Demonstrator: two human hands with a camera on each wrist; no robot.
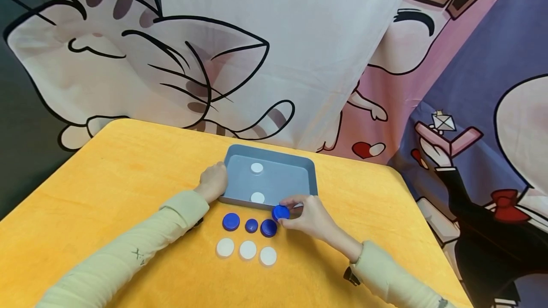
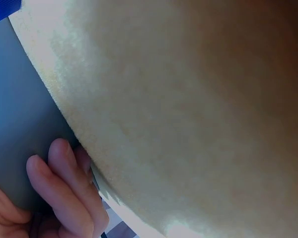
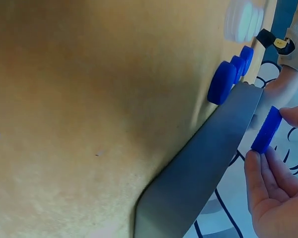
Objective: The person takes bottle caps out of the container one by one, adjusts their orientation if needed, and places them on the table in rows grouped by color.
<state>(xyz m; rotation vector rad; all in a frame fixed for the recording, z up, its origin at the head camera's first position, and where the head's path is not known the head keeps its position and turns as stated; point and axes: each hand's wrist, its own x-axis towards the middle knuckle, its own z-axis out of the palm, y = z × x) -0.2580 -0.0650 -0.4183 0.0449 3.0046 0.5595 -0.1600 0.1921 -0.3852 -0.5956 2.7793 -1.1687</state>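
My right hand (image 1: pixel 311 215) pinches a blue bottle cap (image 1: pixel 280 212) between thumb and fingers, close to the front wall of the grey tray (image 1: pixel 278 175). In the right wrist view the held cap (image 3: pixel 266 130) is seen edge-on, higher than the tray wall (image 3: pixel 198 153). My left hand (image 1: pixel 212 182) grips the tray at its left side; in the left wrist view its fingers (image 2: pixel 69 191) curl against the grey wall. Two white caps, one at the back (image 1: pixel 257 168) and one at the front (image 1: pixel 257 197), lie inside the tray.
Before the tray, three blue caps (image 1: pixel 231 222) stand in a row on the yellow table (image 1: pixel 162 156), the middle one (image 1: pixel 251 225) smaller. Nearer to me lies a row of three white caps (image 1: pixel 247 250). A printed cartoon curtain (image 1: pixel 299 51) hangs behind the table.
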